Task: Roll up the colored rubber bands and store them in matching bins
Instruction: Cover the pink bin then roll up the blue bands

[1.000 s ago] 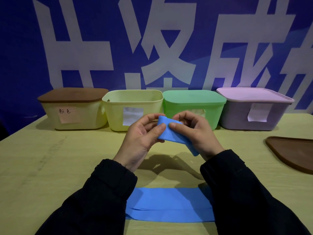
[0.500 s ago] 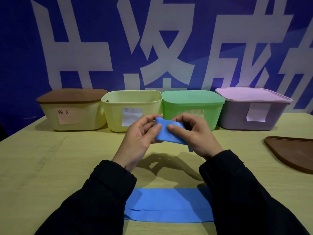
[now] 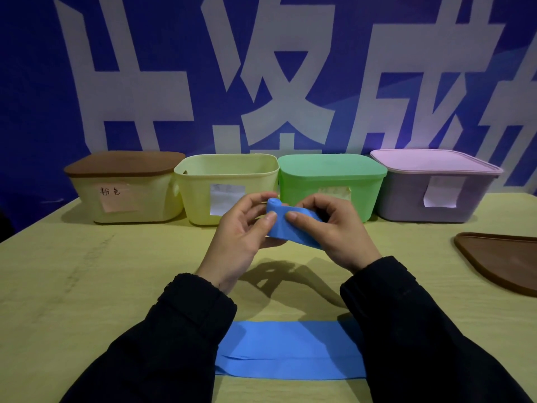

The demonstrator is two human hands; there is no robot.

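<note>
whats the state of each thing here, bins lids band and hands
left hand: pinches the blue band
right hand: pinches the blue band
blue band: partly rolled, tail flat on the table
leftmost bin: lidded
yellow bin: open
green bin: lidded
purple bin: lidded
loose brown lid: flat on table

Blue band (image 3: 290,225) part-rolled, held above table; open yellow bin (image 3: 229,175) behind.
</note>
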